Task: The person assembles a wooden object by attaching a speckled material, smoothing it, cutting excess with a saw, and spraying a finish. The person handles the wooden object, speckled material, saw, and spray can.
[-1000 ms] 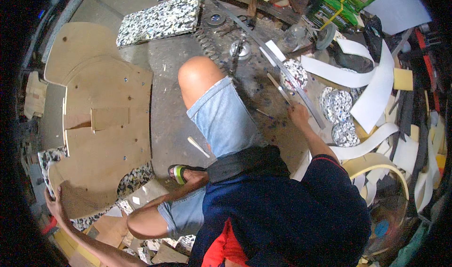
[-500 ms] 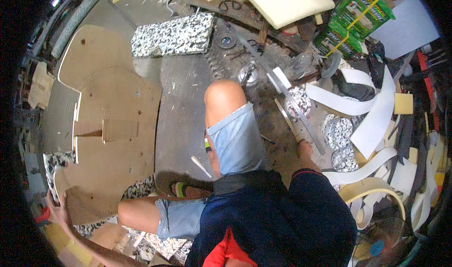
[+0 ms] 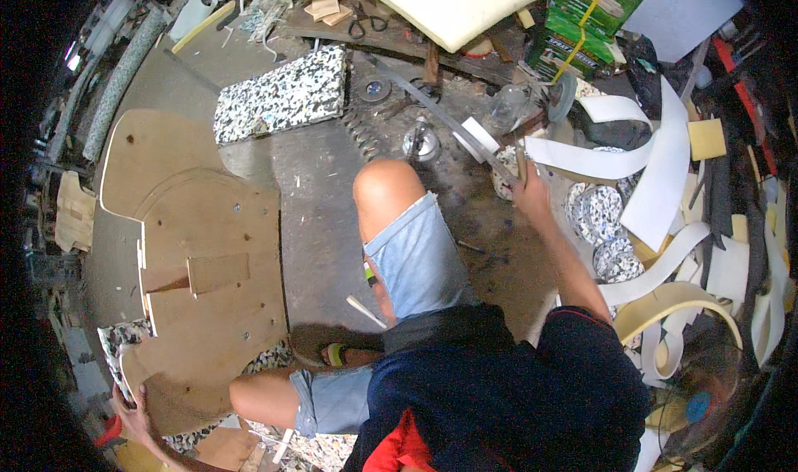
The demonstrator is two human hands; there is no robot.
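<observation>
A large brown board (image 3: 208,322) with a curved outline lies at my left, with black-and-white speckled foam (image 3: 120,349) showing from under its edges. My left hand (image 3: 133,410) grips that foam and the board's lower left edge, fingers outside and thumb toward the board. At the right, my right hand (image 3: 530,191) is closed around the light handle of a knife (image 3: 521,163). The knife is held over the long metal ruler (image 3: 457,127) and a round speckled foam piece (image 3: 502,177); its blade is hard to make out. A small rectangular flap (image 3: 218,274) sits mid-board.
A speckled foam block (image 3: 283,93) lies beyond the board. White foam strips (image 3: 657,172) and round foam offcuts (image 3: 594,210) crowd the right side. Green boxes (image 3: 594,23) stand at the back, near a cream foam sheet (image 3: 457,6). A fan (image 3: 697,405) is at lower right.
My right hand has moved forward with the knife, now over the ruler's edge. My left hand stays at the board's edge. The whole view has shifted slightly.
</observation>
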